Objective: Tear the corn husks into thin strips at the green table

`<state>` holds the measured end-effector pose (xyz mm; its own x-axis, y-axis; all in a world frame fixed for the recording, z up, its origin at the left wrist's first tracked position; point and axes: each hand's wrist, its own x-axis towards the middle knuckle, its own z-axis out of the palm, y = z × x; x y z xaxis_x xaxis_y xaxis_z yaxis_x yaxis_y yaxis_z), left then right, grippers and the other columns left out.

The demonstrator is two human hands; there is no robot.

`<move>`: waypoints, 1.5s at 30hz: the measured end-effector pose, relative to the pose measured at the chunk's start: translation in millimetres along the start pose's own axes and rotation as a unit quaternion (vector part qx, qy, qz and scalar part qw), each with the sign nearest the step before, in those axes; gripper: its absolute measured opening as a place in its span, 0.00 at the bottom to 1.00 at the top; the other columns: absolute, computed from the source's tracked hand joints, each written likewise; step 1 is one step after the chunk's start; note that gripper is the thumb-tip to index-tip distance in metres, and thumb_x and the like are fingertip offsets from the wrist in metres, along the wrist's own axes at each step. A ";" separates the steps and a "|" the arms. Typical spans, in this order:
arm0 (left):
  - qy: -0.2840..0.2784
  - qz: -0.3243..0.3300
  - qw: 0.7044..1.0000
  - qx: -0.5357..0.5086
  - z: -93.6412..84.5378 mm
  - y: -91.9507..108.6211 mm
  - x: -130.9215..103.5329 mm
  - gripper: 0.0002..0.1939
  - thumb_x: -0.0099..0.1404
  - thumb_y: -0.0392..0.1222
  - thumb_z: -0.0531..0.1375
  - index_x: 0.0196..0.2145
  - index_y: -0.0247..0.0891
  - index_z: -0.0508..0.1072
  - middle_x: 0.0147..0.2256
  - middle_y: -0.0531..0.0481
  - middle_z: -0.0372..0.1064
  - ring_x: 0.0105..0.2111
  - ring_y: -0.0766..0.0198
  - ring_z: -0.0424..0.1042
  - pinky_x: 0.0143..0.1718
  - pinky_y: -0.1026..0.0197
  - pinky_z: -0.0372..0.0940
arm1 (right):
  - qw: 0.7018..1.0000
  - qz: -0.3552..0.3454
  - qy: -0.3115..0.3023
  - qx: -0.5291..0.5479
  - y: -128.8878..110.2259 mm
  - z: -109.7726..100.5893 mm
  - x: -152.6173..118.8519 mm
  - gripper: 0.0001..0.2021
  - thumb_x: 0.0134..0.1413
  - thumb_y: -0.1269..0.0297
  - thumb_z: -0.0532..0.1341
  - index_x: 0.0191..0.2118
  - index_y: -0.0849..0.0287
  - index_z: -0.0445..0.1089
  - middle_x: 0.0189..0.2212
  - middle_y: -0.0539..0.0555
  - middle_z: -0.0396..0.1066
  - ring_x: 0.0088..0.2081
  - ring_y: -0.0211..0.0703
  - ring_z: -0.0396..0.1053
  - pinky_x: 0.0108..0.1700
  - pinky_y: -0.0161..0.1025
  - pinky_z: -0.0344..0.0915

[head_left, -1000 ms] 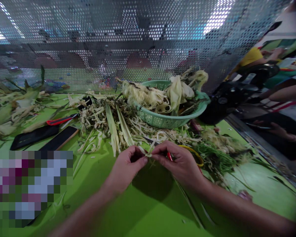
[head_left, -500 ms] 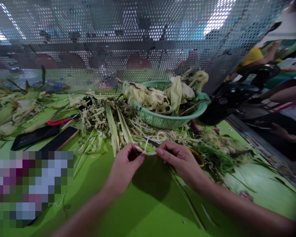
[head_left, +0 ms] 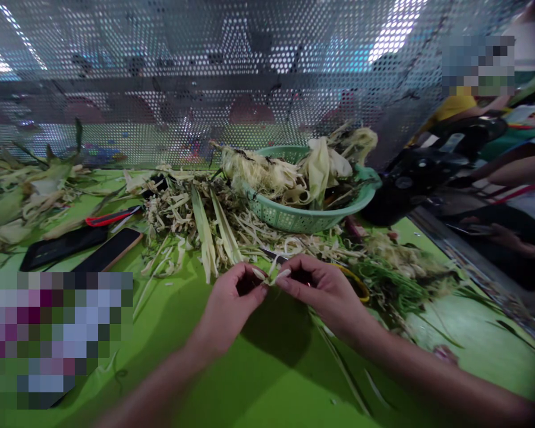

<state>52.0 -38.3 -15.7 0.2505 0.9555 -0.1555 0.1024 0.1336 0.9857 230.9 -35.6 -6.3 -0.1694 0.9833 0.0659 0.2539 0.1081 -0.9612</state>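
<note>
Both of my hands meet over the green table, just in front of the heap of scraps. My left hand (head_left: 235, 297) pinches one side of a small pale corn husk piece (head_left: 271, 277) between thumb and fingers. On its other side my right hand (head_left: 323, 291) pinches the piece too. Several narrow, petal-like ends stick up from it between the fingertips. Behind my right hand lies a pair of scissors with a yellow handle (head_left: 360, 286), partly hidden by the hand. Two long pale green husk strips (head_left: 205, 238) lie beyond my left hand.
A green plastic basket (head_left: 289, 220) of husks and corn silk stands on scraps (head_left: 172, 208). At left are a red utility knife (head_left: 111, 217), two phones and more husks (head_left: 9, 208). A perforated metal screen (head_left: 182, 77) rises behind. Other people sit at the right.
My fingertips have moved slightly right and closer together. The husk piece, stretched nearly flat before, is now bent up with its ends raised.
</note>
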 end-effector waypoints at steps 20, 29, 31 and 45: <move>-0.080 -0.040 0.992 -0.087 -0.4 0.1 -3.5 0.12 0.58 0.47 0.61 0.37 0.37 0.71 0.35 0.49 0.70 0.37 0.63 0.67 0.42 0.59 0.61 | 0.997 -0.063 0.005 -0.038 -4.3 1.1 -1.9 0.04 0.52 0.62 0.63 0.32 0.57 0.70 0.29 0.51 0.70 0.31 0.39 0.66 0.35 0.37 0.63; -0.078 -0.052 0.993 -0.074 0.0 4.0 -4.9 0.11 0.59 0.46 0.60 0.35 0.37 0.70 0.33 0.51 0.69 0.34 0.64 0.67 0.39 0.61 0.60 | 0.998 -0.059 -0.004 -0.015 -2.0 2.9 -1.5 0.05 0.51 0.63 0.64 0.32 0.58 0.69 0.30 0.52 0.70 0.32 0.40 0.66 0.34 0.37 0.63; -0.072 -0.059 0.993 -0.071 -0.2 4.0 -4.9 0.09 0.59 0.45 0.60 0.35 0.37 0.70 0.32 0.52 0.69 0.34 0.65 0.66 0.38 0.61 0.60 | 0.998 -0.055 -0.002 -0.010 -1.5 2.9 -0.8 0.06 0.51 0.62 0.64 0.32 0.58 0.69 0.30 0.52 0.69 0.33 0.39 0.66 0.34 0.36 0.63; -0.034 -0.039 0.997 -0.062 -2.7 3.2 -3.2 0.11 0.61 0.49 0.57 0.35 0.39 0.69 0.33 0.51 0.68 0.34 0.65 0.65 0.37 0.62 0.60 | 0.998 0.006 -0.029 0.056 -1.2 0.7 1.3 0.09 0.51 0.58 0.63 0.31 0.59 0.70 0.27 0.51 0.67 0.29 0.38 0.63 0.32 0.35 0.61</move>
<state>48.9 -40.2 -11.9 0.3110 0.9219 -0.2310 0.0046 0.2416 0.9704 229.7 -34.6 -5.2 -0.2229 0.9739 0.0422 0.1479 0.0766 -0.9860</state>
